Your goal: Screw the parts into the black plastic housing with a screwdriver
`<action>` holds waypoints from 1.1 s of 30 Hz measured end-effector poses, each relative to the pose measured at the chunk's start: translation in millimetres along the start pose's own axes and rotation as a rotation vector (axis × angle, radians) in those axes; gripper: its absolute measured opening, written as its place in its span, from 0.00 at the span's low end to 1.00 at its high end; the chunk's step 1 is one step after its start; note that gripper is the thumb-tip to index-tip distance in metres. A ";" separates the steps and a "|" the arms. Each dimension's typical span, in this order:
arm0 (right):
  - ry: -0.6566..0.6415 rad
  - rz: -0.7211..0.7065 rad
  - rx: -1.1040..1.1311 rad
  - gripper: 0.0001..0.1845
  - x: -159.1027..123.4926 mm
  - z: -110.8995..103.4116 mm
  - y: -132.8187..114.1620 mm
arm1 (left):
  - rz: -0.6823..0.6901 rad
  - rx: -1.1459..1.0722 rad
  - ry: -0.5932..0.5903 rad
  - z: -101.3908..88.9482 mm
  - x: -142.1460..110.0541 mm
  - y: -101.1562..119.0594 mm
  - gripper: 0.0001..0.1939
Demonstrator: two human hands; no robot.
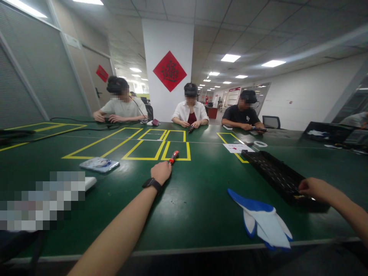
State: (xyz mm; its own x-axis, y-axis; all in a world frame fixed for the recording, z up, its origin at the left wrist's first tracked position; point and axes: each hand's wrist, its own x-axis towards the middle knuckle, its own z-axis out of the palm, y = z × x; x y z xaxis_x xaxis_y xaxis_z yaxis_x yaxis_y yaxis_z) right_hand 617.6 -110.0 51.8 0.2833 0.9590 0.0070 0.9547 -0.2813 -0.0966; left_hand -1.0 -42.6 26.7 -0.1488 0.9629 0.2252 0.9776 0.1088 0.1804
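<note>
My left hand point(161, 171), with a black band at the wrist, is closed on a red and black screwdriver point(174, 156) whose handle points away from me over the yellow-taped area. At the right, my right hand point(314, 189) reaches over the near end of a long black case point(270, 170) with rows of slots. Its fingers are pinched together; what they hold, if anything, is too small to make out. Blue and white work gloves point(263, 218) lie on the green table point(198, 207) between my hands, nearer the right one.
Yellow tape outlines point(129, 158) mark the table. A phone point(99, 165) lies on the left, a white paper point(238, 148) and a tape roll point(260, 144) beyond the case. Several people sit across the table; one person point(190, 109) handles a dark object. A black open box point(324, 132) stands far right.
</note>
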 end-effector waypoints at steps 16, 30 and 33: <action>0.072 0.058 0.035 0.20 -0.6 -11.4 -39.7 | -0.025 0.025 -0.022 0.1 1.2 1.7 0.24; -0.188 0.161 0.006 0.09 -5.8 -13.7 3.8 | -0.005 0.014 -0.010 -1.3 0.2 1.1 0.24; -0.177 0.168 -0.003 0.08 -4.1 -11.8 8.0 | -0.023 0.010 -0.016 -1.5 0.5 1.2 0.24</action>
State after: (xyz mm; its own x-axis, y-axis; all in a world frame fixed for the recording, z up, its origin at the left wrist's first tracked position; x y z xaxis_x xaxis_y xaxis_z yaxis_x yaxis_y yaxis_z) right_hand 625.1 -116.6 62.8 0.4178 0.8898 -0.1835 0.8960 -0.4370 -0.0791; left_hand -0.1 -42.4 28.4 -0.1689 0.9639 0.2058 0.9754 0.1334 0.1755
